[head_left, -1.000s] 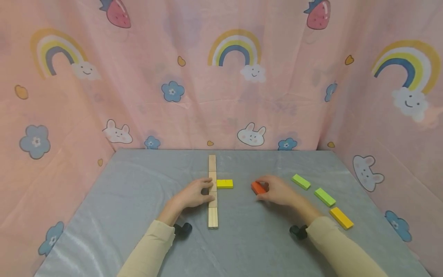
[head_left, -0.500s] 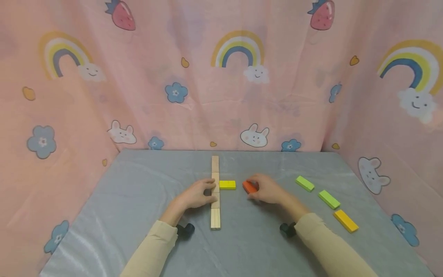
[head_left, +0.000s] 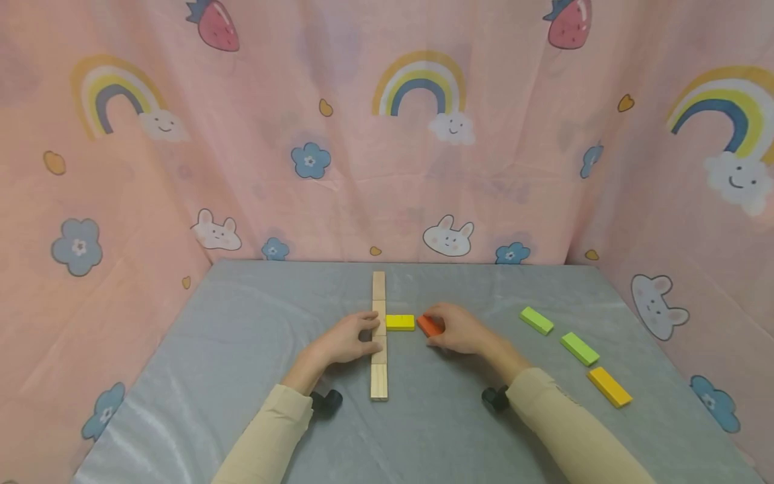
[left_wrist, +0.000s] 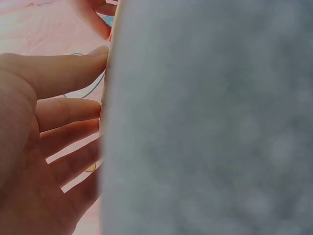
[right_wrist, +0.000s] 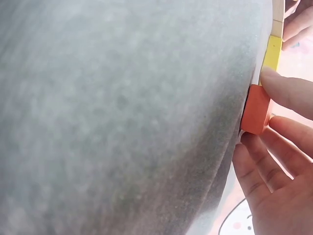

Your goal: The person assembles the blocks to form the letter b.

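A line of plain wooden blocks [head_left: 379,383] lies on the grey cloth, running away from the person. My left hand [head_left: 343,339] rests its thumb and fingertips on the middle of that line, the fingers fairly straight in the left wrist view. Against the line's right side a yellow block [head_left: 400,323] lies crosswise. My right hand [head_left: 462,329] pinches an orange-red block [head_left: 426,325] between thumb and fingers, slightly angled, close to the yellow block's right end. In the right wrist view the orange-red block [right_wrist: 255,108] shows its end below the thumb.
On the right of the grey cloth-covered table [head_left: 447,430] lie two green blocks [head_left: 536,321] and an orange-yellow block [head_left: 609,387], spaced in a slanting row. A pink patterned curtain [head_left: 363,195] stands behind the table and along both sides.
My right hand has brought the orange-red block leftward, narrowing the gap to the yellow block. The left hand stays on the wooden line; the whole view has shifted slightly.
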The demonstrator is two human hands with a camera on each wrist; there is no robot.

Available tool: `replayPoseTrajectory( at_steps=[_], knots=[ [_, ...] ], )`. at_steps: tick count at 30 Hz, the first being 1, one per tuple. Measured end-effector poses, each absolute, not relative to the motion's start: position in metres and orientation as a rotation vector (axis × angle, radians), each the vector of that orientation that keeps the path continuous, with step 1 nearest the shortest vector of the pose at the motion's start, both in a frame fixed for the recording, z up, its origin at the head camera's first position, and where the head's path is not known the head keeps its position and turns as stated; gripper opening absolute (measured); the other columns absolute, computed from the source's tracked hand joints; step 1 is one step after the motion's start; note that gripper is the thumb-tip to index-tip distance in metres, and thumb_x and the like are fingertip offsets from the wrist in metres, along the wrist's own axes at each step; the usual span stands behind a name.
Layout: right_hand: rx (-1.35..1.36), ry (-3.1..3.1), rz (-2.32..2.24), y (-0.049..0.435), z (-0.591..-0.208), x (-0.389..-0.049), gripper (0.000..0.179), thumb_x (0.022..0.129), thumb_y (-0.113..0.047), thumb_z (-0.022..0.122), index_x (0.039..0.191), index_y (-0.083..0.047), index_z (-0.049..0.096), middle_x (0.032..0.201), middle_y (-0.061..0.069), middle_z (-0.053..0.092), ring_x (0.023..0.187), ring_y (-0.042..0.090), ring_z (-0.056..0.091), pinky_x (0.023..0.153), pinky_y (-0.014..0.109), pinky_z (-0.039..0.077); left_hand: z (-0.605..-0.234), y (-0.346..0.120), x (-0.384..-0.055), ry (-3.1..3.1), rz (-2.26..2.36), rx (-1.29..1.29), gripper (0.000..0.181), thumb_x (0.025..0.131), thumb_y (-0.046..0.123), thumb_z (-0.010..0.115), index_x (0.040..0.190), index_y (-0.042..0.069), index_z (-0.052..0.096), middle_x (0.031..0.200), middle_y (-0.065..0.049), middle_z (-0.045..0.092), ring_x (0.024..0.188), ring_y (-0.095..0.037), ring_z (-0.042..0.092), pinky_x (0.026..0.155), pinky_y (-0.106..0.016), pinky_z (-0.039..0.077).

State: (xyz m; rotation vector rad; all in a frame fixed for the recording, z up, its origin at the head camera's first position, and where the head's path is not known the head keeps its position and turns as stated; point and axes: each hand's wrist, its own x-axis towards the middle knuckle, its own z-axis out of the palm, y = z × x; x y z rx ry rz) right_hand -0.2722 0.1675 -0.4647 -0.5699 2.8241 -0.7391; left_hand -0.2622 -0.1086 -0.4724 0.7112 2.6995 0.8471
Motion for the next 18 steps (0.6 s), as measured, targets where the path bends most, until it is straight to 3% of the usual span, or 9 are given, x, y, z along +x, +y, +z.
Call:
replayPoseTrajectory(
  at_steps=[18],
  knots=[
    [-0.637,2.821,-0.738,0.1702,-0.4657,-0.2715,0.052,0.088,-0.016,0.080,0.136,-0.004,0.063,0.135,0.012,0.063,0.117,0.029,0.057,0.106,0.052,0.046,-0.4703,-0.1074,-0.2609,2.708,0.853,0.717,0.061,0.094,0.028,0.075,0.145,0.000,0.055,0.157,-0.010,0.044,0.146,-0.034,0.036,0.119,-0.050,0.031]
  ],
)
